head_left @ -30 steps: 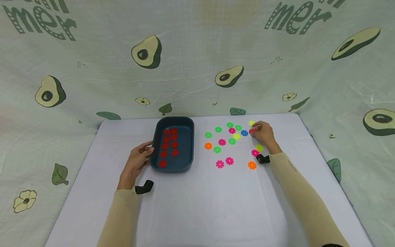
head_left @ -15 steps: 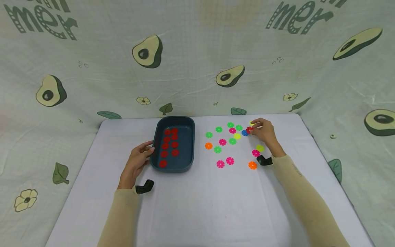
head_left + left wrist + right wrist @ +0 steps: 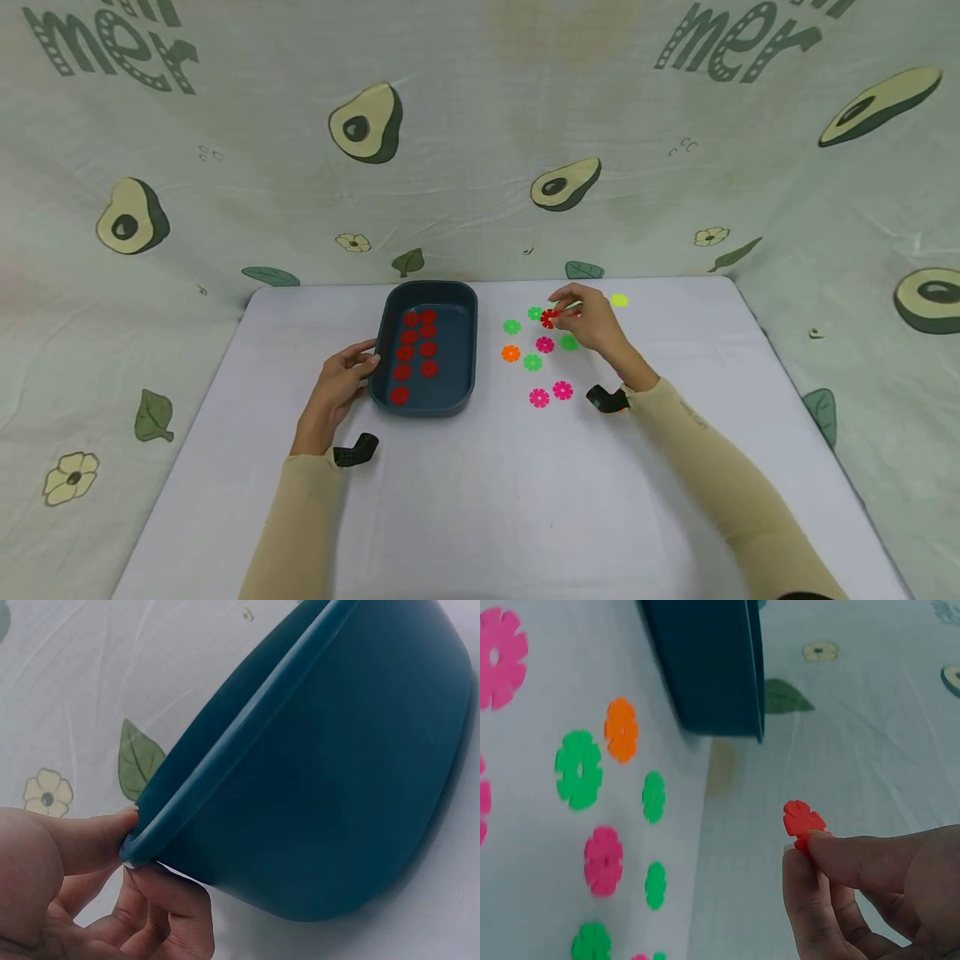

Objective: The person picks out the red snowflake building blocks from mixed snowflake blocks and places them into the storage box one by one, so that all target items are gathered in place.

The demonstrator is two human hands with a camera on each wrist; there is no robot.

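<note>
A dark teal plastic tray (image 3: 453, 387) stands on the white table with several red notched discs (image 3: 402, 372) lying flat in it. My left hand (image 3: 339, 387) grips its left rim, thumb on the inside and fingers curled underneath, as the left wrist view shows. My right hand (image 3: 591, 318) pinches one red notched plastic disc (image 3: 802, 817) between thumb and fingertips. In the head view this hand is to the right of the tray, over the scattered discs, and hides some of them.
Loose flower-shaped discs lie right of the tray: pink (image 3: 562, 390), green (image 3: 532, 362), orange (image 3: 511, 353) and yellow (image 3: 619, 300). A printed cloth (image 3: 465, 225) hangs behind the table's back edge. The table (image 3: 465, 517) extends bare toward the front.
My right hand has picked the red disc up from the far right of the loose discs and carried it left toward the tray. My left hand keeps its grip on the rim.
</note>
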